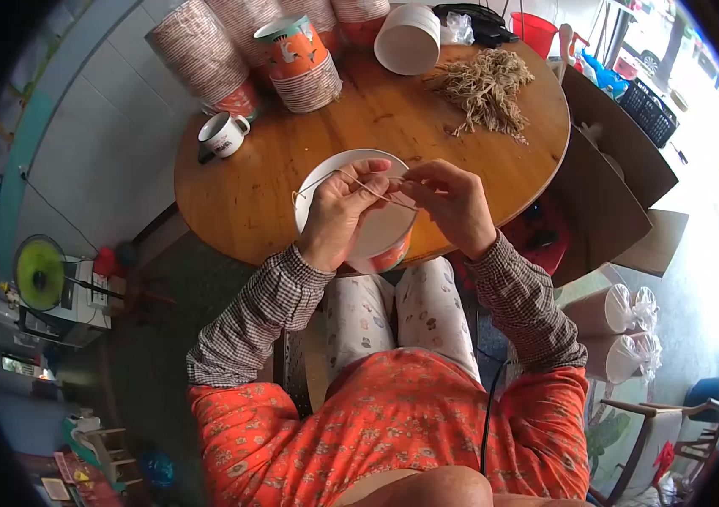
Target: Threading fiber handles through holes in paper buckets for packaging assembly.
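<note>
The round wooden table (241,198) fills the upper middle of the frame, its near edge just beyond my knees. Open cardboard (592,215) stands beside it at the right. Stacks of paper buckets (199,55) crowd the table's far side at the upper left, and a plain white tub (410,40) lies tilted at the top centre. One white-lined bucket (386,258) with an orange outside sits at the near edge of the table, in the centre of the frame, its open mouth under my hands. A tangled heap of tan string (488,89) lies at the upper right of the tabletop. My left hand (338,207), above the bucket, is curled with a cord (319,180) gripped between thumb and fingers; my right hand (454,201), just beside it, pinches at the same cord with its fingertips. A white mug (222,135) stands left of them. The thin cord runs from the bucket's left rim up to my fingers, where it crosses itself.
</note>
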Tool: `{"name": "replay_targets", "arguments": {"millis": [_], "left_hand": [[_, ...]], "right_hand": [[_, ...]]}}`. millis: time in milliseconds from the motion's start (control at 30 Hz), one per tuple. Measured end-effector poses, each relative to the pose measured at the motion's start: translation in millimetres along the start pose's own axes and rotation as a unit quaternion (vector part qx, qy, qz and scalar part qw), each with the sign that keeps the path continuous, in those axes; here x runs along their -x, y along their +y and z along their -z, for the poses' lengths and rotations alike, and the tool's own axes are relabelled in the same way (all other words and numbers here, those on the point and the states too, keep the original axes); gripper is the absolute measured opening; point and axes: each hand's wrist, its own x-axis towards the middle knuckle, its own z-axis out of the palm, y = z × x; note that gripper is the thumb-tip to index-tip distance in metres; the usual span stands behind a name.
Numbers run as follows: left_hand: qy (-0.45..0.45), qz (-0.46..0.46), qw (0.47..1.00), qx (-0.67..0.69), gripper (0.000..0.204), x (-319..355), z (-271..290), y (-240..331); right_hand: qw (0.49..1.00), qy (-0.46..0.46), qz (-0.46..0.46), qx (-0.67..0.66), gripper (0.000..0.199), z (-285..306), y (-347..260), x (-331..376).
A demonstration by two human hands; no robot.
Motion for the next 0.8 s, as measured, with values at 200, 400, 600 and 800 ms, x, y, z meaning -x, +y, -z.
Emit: {"name": "replay_targets", "arguments": {"millis": [200, 400, 600, 800], "left_hand": [[0.008, 0.021, 0.991, -0.130, 0.022, 4.0, 2.5, 6.4], [-0.138, 0.172, 0.933, -0.285, 0.017, 5.4, 7.8, 37.9], [-0.061, 0.141, 0.973, -0.174, 0.017, -7.5, 26.8, 46.1], [-0.065, 0.134, 0.983, -0.104, 0.017, -12.7, 20.6, 43.3]], "right_hand": [[0.997, 0.014, -0.041, -0.058, 0.013, 3.7, 1.6, 3.7], [0.995, -0.001, -0.066, -0.078, 0.012, 6.4, -2.1, 3.2], [0.961, 0.050, 0.201, 0.182, 0.014, -9.6, -9.2, 17.4], [0.902, 0.044, 0.324, 0.283, 0.028, -35.5, -17.6, 11.3]]}}
